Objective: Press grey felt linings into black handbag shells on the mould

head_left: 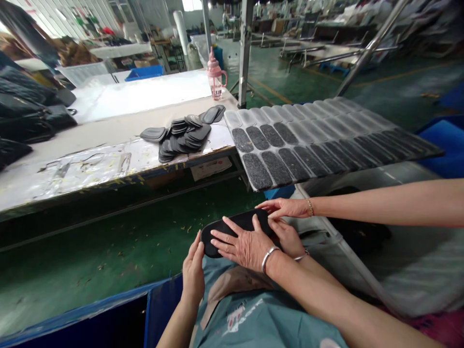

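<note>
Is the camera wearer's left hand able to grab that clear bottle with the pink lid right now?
Probably not: the left hand is gripping one end of a flat black rounded pad, and the clear bottle stands farther off on the long pale table, beyond the heap of dark grey pads.

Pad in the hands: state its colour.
The pad is black, seen best in the head view.

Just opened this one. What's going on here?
The wearer's left hand and right hand hold a black oval pad at its two ends. A co-worker's left hand lies spread on top of it, while the co-worker's right hand touches its right end. Ahead, a heap of dark pads lies on the table, near a sheet with rows of oval shapes.
</note>
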Demonstrator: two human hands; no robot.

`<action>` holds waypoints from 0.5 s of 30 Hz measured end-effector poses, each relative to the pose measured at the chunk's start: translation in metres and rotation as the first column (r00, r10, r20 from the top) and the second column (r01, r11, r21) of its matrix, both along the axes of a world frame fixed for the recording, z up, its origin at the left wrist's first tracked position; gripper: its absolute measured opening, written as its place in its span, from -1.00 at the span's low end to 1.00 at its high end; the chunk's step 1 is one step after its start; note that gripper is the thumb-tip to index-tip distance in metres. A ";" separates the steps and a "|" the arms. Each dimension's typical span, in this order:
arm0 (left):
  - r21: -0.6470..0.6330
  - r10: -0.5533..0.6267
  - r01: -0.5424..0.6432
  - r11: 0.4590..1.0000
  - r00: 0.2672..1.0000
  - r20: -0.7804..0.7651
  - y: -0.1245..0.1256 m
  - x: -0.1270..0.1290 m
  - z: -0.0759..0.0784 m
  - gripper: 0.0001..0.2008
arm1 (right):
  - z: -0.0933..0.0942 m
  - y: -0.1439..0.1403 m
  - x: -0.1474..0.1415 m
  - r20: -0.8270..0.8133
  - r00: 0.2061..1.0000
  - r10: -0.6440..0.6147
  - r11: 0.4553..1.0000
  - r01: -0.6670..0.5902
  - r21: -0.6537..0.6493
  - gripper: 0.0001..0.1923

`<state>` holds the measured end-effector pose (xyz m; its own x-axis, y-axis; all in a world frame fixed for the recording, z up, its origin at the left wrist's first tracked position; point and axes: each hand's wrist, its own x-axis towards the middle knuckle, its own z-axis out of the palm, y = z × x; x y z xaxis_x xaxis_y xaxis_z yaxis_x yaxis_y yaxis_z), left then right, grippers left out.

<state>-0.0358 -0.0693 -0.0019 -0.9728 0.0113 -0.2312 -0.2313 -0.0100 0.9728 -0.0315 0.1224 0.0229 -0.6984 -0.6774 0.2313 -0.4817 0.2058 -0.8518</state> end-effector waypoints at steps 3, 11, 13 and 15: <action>-0.015 -0.001 0.001 1.000 1.000 -0.002 0.005 0.000 0.003 -0.50 | 0.002 0.000 0.001 0.072 0.993 -0.097 0.990 0.103 -0.095 -0.41; -0.220 0.044 -0.060 0.974 0.996 -0.079 0.019 -0.002 0.019 -0.55 | 0.004 -0.001 0.003 0.647 0.739 0.187 0.711 0.352 -0.609 -0.44; -0.242 0.038 -0.069 0.968 0.990 -0.133 0.018 -0.002 0.014 -0.58 | 0.007 0.001 0.002 0.657 0.715 0.239 0.686 0.354 -0.635 -0.41; -0.245 0.045 -0.090 0.965 0.983 -0.181 0.019 -0.002 0.008 -0.59 | 0.008 0.002 0.002 0.638 0.711 0.296 0.669 0.322 -0.669 -0.32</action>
<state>-0.0374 -0.0499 0.0063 -0.9946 -0.0928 -0.0473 -0.0677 0.2302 0.9708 -0.0297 0.1248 0.0310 -0.8593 -0.5025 0.0955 0.2568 -0.5853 -0.7691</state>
